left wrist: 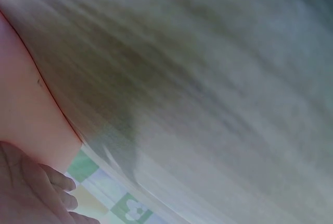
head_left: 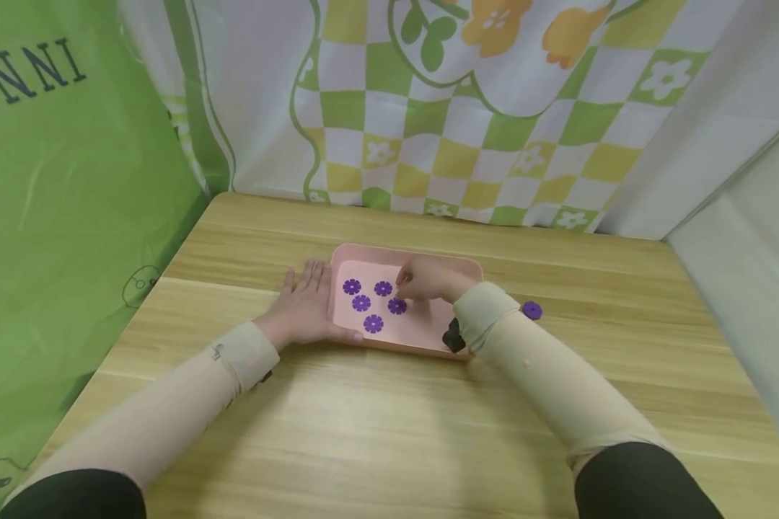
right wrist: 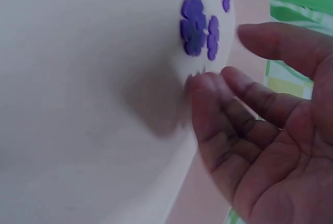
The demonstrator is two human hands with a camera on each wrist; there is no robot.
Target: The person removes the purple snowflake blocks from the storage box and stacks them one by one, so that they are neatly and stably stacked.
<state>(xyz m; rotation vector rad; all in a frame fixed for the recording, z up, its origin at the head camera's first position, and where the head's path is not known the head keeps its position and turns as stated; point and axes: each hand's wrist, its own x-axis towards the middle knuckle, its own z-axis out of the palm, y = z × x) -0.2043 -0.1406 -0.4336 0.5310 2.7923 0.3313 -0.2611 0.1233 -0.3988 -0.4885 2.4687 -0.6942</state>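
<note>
A shallow pink tray (head_left: 422,339) sits on the wooden table, with several purple notched plastic discs (head_left: 373,324) lying flat in its left half. My left hand (head_left: 305,310) rests against the tray's left end, fingers straight and thumb along the front rim. Over the middle of the tray is my right hand (head_left: 428,277), fingertips close to the nearest disc (head_left: 397,306). The right wrist view shows the thumb of the right hand (right wrist: 270,114) apart from loosely bent fingers, nothing between them. A sleeve fills most of the left wrist view, with part of the left hand (left wrist: 31,193) at lower left.
Another purple disc (head_left: 531,311) lies on the wooden table (head_left: 363,432) just right of the tray, beside the right forearm. A checked, flowered curtain (head_left: 467,144) hangs behind the table, and a green sheet (head_left: 71,216) hangs along its left side.
</note>
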